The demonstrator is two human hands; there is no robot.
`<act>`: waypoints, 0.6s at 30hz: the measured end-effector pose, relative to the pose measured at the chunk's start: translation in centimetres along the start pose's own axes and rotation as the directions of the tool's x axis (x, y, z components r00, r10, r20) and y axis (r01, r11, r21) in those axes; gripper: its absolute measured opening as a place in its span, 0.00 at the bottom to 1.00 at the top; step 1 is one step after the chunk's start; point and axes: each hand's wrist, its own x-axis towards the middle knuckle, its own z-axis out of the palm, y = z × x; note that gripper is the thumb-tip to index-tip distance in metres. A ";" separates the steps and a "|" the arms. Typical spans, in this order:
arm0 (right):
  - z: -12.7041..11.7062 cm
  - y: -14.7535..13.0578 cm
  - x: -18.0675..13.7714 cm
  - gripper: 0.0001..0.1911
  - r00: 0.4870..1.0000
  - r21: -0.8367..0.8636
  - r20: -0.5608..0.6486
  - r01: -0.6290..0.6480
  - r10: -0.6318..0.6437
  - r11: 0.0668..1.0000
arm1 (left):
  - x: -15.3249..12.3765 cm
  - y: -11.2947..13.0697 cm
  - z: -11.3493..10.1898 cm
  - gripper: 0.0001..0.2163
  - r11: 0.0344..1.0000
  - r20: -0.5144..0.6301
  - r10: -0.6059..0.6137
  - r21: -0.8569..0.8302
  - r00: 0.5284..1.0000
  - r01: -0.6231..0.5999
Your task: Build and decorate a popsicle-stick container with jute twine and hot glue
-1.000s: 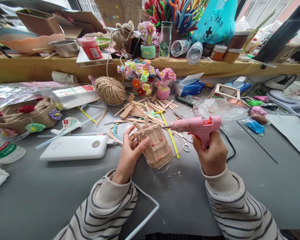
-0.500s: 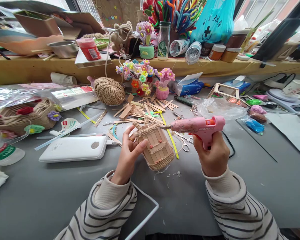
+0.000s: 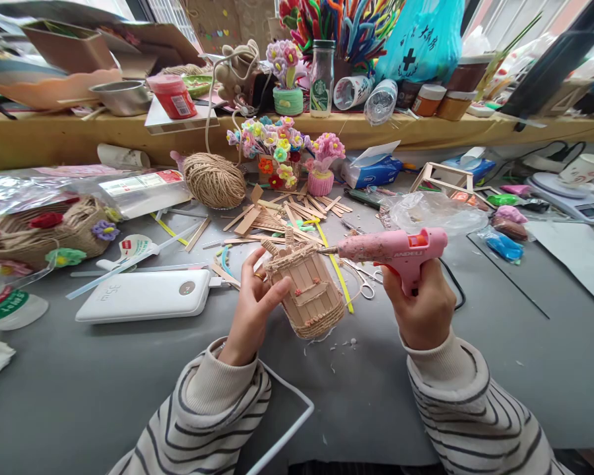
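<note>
My left hand (image 3: pixel 252 305) grips a small basket of wooden craft sticks (image 3: pixel 307 290), bound with twine at rim and base, and holds it tilted just above the grey table (image 3: pixel 129 389). My right hand (image 3: pixel 420 305) is closed round the handle of a pink glue gun (image 3: pixel 395 248). The gun's nozzle touches the twine rim at the basket's upper right. A black cord (image 3: pixel 453 282) trails from the gun behind my right hand.
A white power bank (image 3: pixel 146 295) lies left of my left hand, its white cable (image 3: pixel 290 396) looping under my forearm. Loose craft sticks (image 3: pixel 287 216), a yellow strip, scissors (image 3: pixel 363 280) and a twine ball (image 3: pixel 214 179) lie beyond the basket. Flower crafts, jars and clutter fill the back shelf.
The glue gun's nozzle has moved left and now rests against the basket's rim. The basket has tilted slightly in my left hand.
</note>
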 end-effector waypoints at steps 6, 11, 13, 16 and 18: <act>0.0 0.0 0.1 0.13 1.000 0.000 -0.007 -0.006 0.006 1.000 | 0.0 0.0 -0.1 0.33 1.000 0.005 0.002 -0.007 1.000 -0.002; 0.2 0.4 -0.1 0.13 1.000 -0.020 -0.021 0.000 0.000 1.000 | 0.1 -0.2 -0.3 0.33 1.000 0.012 0.021 0.017 1.000 -0.021; 0.2 0.6 -0.3 0.12 1.000 -0.036 -0.017 0.021 -0.021 0.999 | 0.1 -0.3 -0.3 0.33 0.999 0.012 0.037 0.025 0.999 -0.038; 0.3 0.8 -0.4 0.12 0.999 -0.051 -0.013 0.046 -0.047 0.998 | 0.1 -0.2 -0.2 0.33 0.999 0.004 0.049 0.014 0.999 -0.050; 0.4 1.0 -0.2 0.13 1.000 -0.044 -0.018 0.024 -0.025 0.999 | 0.1 -0.1 -0.2 0.33 0.999 -0.018 0.042 -0.010 0.999 -0.042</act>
